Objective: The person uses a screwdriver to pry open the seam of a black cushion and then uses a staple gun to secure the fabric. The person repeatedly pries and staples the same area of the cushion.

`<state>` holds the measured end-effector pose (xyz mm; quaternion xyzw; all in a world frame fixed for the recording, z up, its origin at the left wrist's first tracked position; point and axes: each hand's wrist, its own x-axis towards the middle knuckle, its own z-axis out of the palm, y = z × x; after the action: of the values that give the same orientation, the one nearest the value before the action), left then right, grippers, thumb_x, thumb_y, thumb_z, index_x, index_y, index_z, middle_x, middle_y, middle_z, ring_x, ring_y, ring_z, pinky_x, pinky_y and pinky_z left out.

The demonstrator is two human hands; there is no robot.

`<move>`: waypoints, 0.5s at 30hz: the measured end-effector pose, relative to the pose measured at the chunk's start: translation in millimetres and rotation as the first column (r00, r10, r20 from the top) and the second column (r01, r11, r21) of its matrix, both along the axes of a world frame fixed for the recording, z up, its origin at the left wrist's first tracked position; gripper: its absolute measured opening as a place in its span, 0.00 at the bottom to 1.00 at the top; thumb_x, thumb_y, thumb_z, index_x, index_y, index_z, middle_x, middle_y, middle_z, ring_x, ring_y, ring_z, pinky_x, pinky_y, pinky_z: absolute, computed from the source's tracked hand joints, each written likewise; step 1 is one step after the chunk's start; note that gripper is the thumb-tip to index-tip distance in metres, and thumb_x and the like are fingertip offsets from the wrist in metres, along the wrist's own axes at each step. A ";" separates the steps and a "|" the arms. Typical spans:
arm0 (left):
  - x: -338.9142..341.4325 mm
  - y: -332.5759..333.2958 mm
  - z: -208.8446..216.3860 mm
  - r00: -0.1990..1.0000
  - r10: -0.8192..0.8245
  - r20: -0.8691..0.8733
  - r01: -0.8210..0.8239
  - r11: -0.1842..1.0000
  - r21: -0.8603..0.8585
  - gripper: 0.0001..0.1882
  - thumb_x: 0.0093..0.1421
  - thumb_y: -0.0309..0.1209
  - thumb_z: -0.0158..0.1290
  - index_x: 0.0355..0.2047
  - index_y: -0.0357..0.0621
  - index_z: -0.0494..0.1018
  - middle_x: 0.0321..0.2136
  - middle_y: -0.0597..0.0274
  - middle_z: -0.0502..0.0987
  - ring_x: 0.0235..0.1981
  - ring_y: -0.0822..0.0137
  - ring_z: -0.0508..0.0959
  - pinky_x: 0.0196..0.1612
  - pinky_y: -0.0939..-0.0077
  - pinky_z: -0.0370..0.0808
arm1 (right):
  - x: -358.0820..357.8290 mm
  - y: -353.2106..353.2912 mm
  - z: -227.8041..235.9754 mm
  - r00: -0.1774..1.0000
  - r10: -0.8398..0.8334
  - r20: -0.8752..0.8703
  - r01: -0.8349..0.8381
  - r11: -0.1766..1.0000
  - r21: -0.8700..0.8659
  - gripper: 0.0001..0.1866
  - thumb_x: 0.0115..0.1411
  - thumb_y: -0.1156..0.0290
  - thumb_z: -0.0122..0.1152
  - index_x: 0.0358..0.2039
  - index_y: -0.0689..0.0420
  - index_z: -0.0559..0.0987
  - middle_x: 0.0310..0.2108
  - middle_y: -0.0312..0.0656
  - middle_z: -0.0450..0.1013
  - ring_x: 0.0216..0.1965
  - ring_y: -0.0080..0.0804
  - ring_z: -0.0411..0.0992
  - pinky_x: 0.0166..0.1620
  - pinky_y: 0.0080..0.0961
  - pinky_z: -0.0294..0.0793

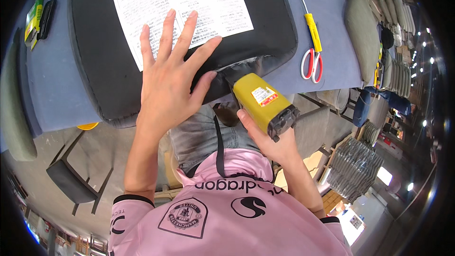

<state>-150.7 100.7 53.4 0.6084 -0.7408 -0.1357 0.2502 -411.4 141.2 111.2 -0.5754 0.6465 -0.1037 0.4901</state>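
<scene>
A black padded seat cushion [104,66] lies on the blue-grey table, with printed white paper sheets [225,7] overlapping on its far part. My left hand [168,78] rests flat with fingers spread, its fingertips over the sheets and its palm on the cushion. Gripped in my right hand [272,140] is a yellow and black staple gun [251,87], its far end against the cushion's near right edge. Black cover material [237,66] is wrinkled there. The staple gun's body hides most of my right fingers and its contact point.
Right of the cushion lie a yellow-handled screwdriver-like tool [313,33] and red-and-white-handled scissors [311,65]. A green-yellow packet [34,21] and a black object [46,18] sit at the far left. Grey pads [362,33] flank the table; a chair [71,180] stands below left.
</scene>
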 end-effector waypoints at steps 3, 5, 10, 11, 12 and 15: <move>4.1 -0.1 -1.6 1.000 -0.028 -0.006 0.028 0.999 -0.027 0.33 0.66 0.32 0.69 0.72 0.62 0.83 0.86 0.53 0.66 0.88 0.36 0.56 0.86 0.21 0.39 | -0.4 4.6 -1.1 0.999 0.038 0.038 -0.031 0.986 -0.161 0.16 0.67 0.63 0.85 0.51 0.56 0.93 0.47 0.42 0.90 0.50 0.44 0.81 0.61 0.42 0.73; 6.5 0.6 -3.1 0.999 -0.029 -0.043 0.028 0.999 -0.025 0.32 0.66 0.30 0.68 0.71 0.61 0.84 0.85 0.53 0.68 0.88 0.36 0.57 0.87 0.22 0.39 | 0.0 8.2 -4.8 0.998 0.064 0.008 -0.062 0.984 -0.169 0.17 0.67 0.63 0.86 0.52 0.56 0.92 0.48 0.42 0.90 0.50 0.44 0.81 0.61 0.43 0.74; 9.6 -5.0 -5.6 0.995 -0.027 -0.101 0.022 0.999 -0.047 0.31 0.64 0.28 0.67 0.69 0.58 0.85 0.83 0.54 0.71 0.87 0.36 0.59 0.87 0.23 0.40 | 5.7 5.6 -11.7 0.996 0.046 0.072 -0.035 0.987 -0.156 0.23 0.64 0.63 0.87 0.57 0.57 0.90 0.48 0.44 0.89 0.50 0.45 0.81 0.60 0.42 0.75; 9.2 -5.3 -5.3 0.995 -0.024 -0.098 0.020 0.999 -0.049 0.31 0.64 0.27 0.67 0.69 0.57 0.85 0.82 0.54 0.72 0.87 0.36 0.60 0.87 0.23 0.40 | 6.2 2.8 -10.6 0.994 0.057 0.089 -0.044 0.989 -0.141 0.24 0.64 0.64 0.87 0.57 0.57 0.90 0.48 0.44 0.89 0.50 0.45 0.82 0.60 0.41 0.75; 8.7 -5.3 -4.8 0.995 -0.021 -0.096 0.016 0.999 -0.049 0.31 0.64 0.27 0.67 0.69 0.57 0.86 0.82 0.54 0.72 0.87 0.36 0.60 0.87 0.23 0.40 | 7.9 1.2 -9.3 0.994 0.064 0.083 -0.052 0.988 -0.143 0.24 0.64 0.65 0.87 0.57 0.57 0.89 0.48 0.44 0.89 0.50 0.45 0.83 0.60 0.41 0.76; 8.3 -4.9 -2.5 0.996 -0.007 -0.087 0.005 1.000 -0.020 0.34 0.62 0.25 0.66 0.70 0.58 0.86 0.82 0.54 0.73 0.88 0.38 0.60 0.88 0.27 0.38 | 10.9 -5.9 -1.0 0.998 0.057 0.019 -0.055 0.993 -0.104 0.23 0.64 0.67 0.86 0.57 0.59 0.88 0.48 0.46 0.89 0.48 0.46 0.86 0.58 0.41 0.79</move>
<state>-142.4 95.7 50.9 0.5971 -0.7323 -0.1556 0.2880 -400.5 135.3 110.2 -0.6168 0.6184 -0.1296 0.4694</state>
